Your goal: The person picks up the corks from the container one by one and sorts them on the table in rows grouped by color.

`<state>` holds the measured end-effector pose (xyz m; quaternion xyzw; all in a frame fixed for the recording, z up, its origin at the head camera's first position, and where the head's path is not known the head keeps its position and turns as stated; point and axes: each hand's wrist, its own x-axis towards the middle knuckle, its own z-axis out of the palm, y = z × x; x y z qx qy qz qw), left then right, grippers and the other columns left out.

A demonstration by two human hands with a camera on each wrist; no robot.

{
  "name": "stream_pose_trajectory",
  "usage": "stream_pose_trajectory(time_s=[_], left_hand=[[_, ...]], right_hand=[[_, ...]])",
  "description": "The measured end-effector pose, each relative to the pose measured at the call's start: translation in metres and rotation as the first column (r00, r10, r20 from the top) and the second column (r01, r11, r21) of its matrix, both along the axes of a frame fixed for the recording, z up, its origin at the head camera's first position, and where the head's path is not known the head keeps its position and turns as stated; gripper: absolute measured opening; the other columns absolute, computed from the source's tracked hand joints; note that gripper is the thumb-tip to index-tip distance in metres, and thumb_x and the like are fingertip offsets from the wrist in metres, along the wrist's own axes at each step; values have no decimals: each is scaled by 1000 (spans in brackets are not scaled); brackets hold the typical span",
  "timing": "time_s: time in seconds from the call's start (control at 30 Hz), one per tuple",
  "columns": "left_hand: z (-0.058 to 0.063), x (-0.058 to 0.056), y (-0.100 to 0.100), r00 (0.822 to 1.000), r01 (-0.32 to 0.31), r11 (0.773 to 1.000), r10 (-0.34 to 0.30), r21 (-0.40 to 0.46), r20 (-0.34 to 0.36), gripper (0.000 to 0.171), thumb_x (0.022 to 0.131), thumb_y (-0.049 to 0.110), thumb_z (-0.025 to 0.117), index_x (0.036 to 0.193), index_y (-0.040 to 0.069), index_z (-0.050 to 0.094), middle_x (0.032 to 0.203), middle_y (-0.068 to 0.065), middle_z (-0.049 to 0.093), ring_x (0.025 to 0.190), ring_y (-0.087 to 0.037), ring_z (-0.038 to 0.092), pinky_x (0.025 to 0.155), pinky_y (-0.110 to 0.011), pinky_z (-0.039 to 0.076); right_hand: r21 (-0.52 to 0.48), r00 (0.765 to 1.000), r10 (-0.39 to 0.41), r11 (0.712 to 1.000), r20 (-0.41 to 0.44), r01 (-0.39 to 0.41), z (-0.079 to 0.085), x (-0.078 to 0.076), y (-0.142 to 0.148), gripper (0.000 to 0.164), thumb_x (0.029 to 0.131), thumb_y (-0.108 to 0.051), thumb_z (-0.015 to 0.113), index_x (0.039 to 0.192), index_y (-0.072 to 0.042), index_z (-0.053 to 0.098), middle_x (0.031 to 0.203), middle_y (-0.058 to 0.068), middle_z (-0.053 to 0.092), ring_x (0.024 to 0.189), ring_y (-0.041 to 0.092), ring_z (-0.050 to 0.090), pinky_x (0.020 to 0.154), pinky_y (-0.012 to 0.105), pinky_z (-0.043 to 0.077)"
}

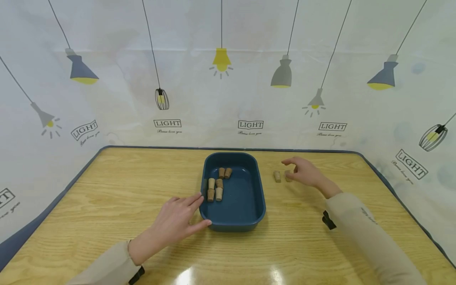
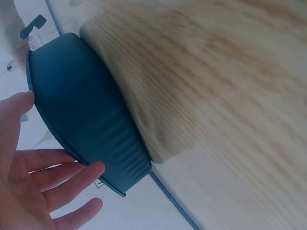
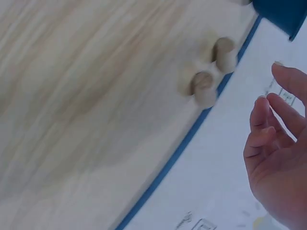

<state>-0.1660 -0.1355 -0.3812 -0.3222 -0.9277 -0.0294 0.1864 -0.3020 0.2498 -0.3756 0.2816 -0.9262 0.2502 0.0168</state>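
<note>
A dark blue rectangular tub (image 1: 246, 227) stands on the wooden table, with several cork stoppers (image 1: 211, 183) upright along its left side. My left hand (image 1: 167, 221) rests at the tub's left rim, fingers extended and thumb by the near corner. In the left wrist view, its fingertips (image 2: 96, 167) and thumb touch the tub's rim (image 2: 50, 125). Right of the tub, two more corks stand on the table, a left one (image 1: 277, 176) and a right one (image 1: 288, 176) partly covered by my right hand (image 1: 306, 172). That hand hovers there holding nothing, its thumb and forefinger apart.
The pale wooden table (image 1: 124, 178) runs back to a dark blue edge strip (image 1: 160, 147). Behind it hangs a white backdrop (image 1: 196, 99) printed with lamps, which also rises on both sides.
</note>
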Motion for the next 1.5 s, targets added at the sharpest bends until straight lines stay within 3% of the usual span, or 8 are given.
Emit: stream_pose_trajectory(time_s=[0.47,0.7,0.87,1.13,1.5], left_hand=[[-1,-1,0,1000,1,1000,-1,-1,-2,66,80,60,48,113,5,61,115,-9,57,82,-21,61,71,-42,45],[-1,-1,0,1000,3,1000,-3,-1,-4,66,80,60,48,114,5,61,115,-9,56,81,-21,61,70,-42,46],[-1,-1,-1,1000,6,1000,-6,5,-9,66,79,60,49,113,4,62,114,-10,57,81,-21,61,69,-42,46],[-1,-1,-1,1000,14,1000,-14,16,-11,65,78,59,52,113,5,62,114,-9,57,79,-21,61,68,-43,46],[0,0,-1,1000,12,1000,-12,12,-2,66,79,60,49,113,5,62,115,-9,56,77,-22,62,69,-43,46]], right_hand=[[26,995,75,997,-58,-74,39,0,-68,40,80,-16,65,116,-1,55,107,13,55,67,16,51,63,33,42],[27,995,101,995,-11,-101,55,-4,-100,41,83,-20,63,118,-1,53,110,15,54,87,24,54,70,35,44],[31,995,104,994,1,-104,64,-7,-122,40,83,-21,62,118,-3,55,113,14,54,91,24,53,72,34,43],[18,989,137,990,58,-139,63,-11,-158,42,83,-22,62,120,-3,54,110,15,55,95,26,53,78,35,42],[47,968,137,988,212,-150,45,-12,-190,37,83,-22,63,116,-7,57,106,8,57,98,20,52,82,33,41]])
